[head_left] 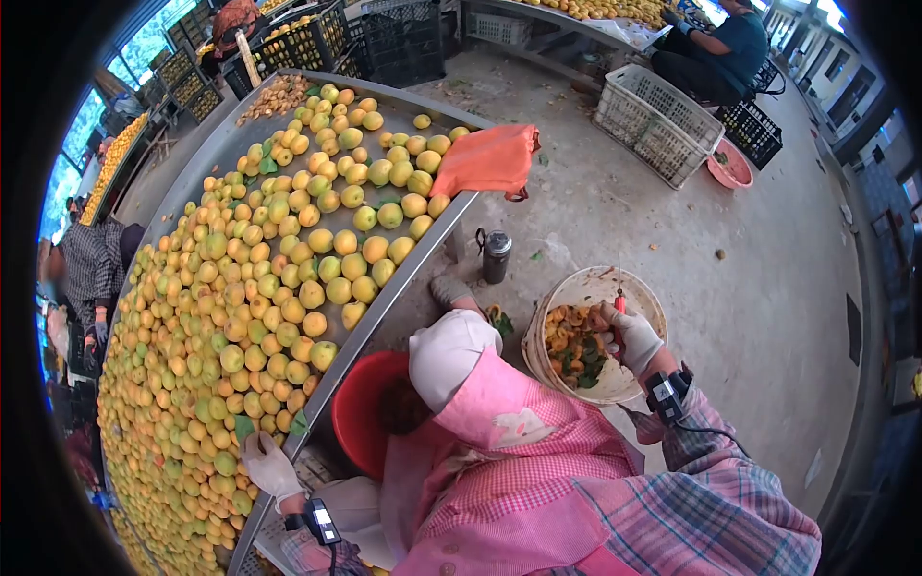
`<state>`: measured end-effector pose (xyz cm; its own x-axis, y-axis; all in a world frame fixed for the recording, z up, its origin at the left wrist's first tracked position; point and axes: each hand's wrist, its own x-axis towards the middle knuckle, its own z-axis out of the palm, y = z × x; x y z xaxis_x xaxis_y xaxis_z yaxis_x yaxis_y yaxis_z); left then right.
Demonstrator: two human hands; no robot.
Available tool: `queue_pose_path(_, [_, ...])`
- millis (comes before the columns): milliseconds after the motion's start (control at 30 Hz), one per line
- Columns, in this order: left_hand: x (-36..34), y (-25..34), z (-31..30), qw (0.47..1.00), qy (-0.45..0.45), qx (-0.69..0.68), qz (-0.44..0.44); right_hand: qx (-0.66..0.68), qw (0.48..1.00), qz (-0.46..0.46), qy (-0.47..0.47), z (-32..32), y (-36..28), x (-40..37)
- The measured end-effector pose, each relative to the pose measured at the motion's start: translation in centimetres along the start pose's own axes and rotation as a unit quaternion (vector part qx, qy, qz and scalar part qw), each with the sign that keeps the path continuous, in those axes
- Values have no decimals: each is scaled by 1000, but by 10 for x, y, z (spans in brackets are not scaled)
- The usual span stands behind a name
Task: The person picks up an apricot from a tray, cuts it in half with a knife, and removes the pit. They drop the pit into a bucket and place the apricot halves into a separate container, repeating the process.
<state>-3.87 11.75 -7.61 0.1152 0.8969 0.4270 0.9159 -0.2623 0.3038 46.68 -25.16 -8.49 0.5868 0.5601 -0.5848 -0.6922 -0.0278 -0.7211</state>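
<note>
My left hand [269, 466], in a white glove, rests at the near edge of the metal table [357, 331] against the yellow-orange fruit [230, 317]; whether its fingers hold a fruit is hidden. Over the white bucket [648, 317] is my right hand [629, 338], gloved with bare fingertips and closed around a red-handled tool [620, 301]. A brownish piece lies at those fingertips, too small to name surely. Inside the bucket are orange fruit pieces and green leaves [588, 360]. Between my knees and the table stands a red bucket [360, 408].
An orange cloth [488, 161] hangs over the table's corner. A dark bottle [496, 257] stands on the floor. Beyond are a grey-white crate [653, 125], a pink basin [730, 165] and black crates [401, 43]. A seated person [735, 53] works at the back right; others are at left.
</note>
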Motion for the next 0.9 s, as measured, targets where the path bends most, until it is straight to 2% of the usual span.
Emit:
queue_pose_path(100, [1,1,-1,1000,-3,2,1,-27,999,-11,32,7,1,-3])
queue_pose_path(233, [1,-1,1,1000,-1,7,-2,-57,998,-10,26,11,1,-6])
queue_pose_path(300, [1,-1,1,1000,0,4,-8,-105,991,-27,78,13,3,-6])
queue_pose_path(533, [1,2,0,1000,2,-10,0,-123,987,-34,99,-6,13,2])
queue_pose_path(600, [-1,8,-2,1000,21,-5,-1,-226,961,-46,151,-8,16,6])
queue_pose_path(633, [0,5,-3,1000,14,8,9,-272,950,-61,143,-17,21,12])
queue_pose_path(667, [0,6,-2,999,27,13,-19,-321,930,-31,176,-21,24,16])
queue_pose_path(700, [2,0,0,999,27,18,12,-367,911,1,191,-22,23,16])
queue_pose_path(767, [3,14,-8,999,43,-1,-4,-339,921,-12,193,-45,32,27])
queue_pose_path(900, [4,16,-10,999,50,5,-18,-293,935,-46,192,-21,15,32])
